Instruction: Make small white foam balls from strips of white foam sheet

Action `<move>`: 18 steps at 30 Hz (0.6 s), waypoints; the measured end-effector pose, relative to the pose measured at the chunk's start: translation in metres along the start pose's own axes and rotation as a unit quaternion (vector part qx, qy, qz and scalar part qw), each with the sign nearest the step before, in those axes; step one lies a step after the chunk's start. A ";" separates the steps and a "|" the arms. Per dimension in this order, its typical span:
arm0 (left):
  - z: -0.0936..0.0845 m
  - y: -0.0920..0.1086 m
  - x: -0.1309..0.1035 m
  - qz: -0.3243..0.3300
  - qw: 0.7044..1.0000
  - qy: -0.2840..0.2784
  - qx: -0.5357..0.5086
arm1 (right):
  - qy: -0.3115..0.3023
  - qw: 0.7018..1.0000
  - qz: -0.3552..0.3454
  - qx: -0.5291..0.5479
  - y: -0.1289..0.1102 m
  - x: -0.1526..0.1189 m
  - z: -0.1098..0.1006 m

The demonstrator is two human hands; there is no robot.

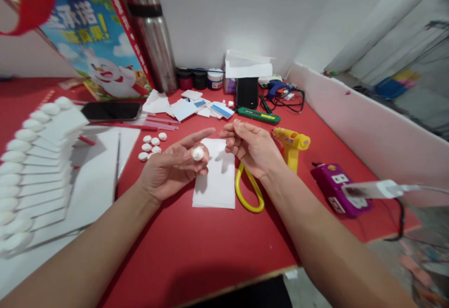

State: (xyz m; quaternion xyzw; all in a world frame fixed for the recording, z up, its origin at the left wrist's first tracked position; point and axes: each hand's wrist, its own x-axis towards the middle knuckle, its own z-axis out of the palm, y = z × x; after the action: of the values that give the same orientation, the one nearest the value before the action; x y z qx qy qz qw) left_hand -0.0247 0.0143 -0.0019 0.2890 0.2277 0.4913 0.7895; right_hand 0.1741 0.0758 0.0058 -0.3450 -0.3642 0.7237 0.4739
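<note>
My left hand [171, 165] holds a small round white piece [198, 154] at its fingers, its index finger stretched toward the right. Facing it, my right hand [254, 146] has thumb and index finger pinched together; whatever may be between the tips is too small to make out. Below both hands lies a stack of white paper [215, 182] on the red table [210, 256]. Several white round pieces [146, 147] sit just left of my left hand. A yellow glue gun [293, 144] and a yellow loop [259, 200] are beside my right wrist.
At the left stands a fanned white structure edged with round pieces [38, 158]. Behind are a phone [111, 111], a steel flask [154, 37], a picture box [101, 51], paint jars [199, 79], card scraps [184, 109] and a green cutter [258, 115]. A purple box [336, 189] lies right.
</note>
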 end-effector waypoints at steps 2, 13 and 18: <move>0.000 0.000 0.000 -0.002 1.000 -0.003 -0.001 | -0.003 1.000 -0.015 0.003 0.001 0.000 -0.002; -0.001 -0.001 0.001 -0.006 1.000 0.000 0.003 | -0.017 0.991 -0.101 -0.087 0.007 -0.001 0.001; -0.001 -0.001 0.002 -0.006 1.000 0.000 0.002 | 0.008 0.977 -0.132 -0.168 0.010 -0.002 0.004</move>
State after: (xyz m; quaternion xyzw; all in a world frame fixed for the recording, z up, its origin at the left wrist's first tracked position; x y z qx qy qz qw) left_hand -0.0235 0.0155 -0.0033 0.2890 0.2303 0.4863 0.7918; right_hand 0.1677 0.0702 -0.0002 -0.3740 -0.5192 0.5807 0.5032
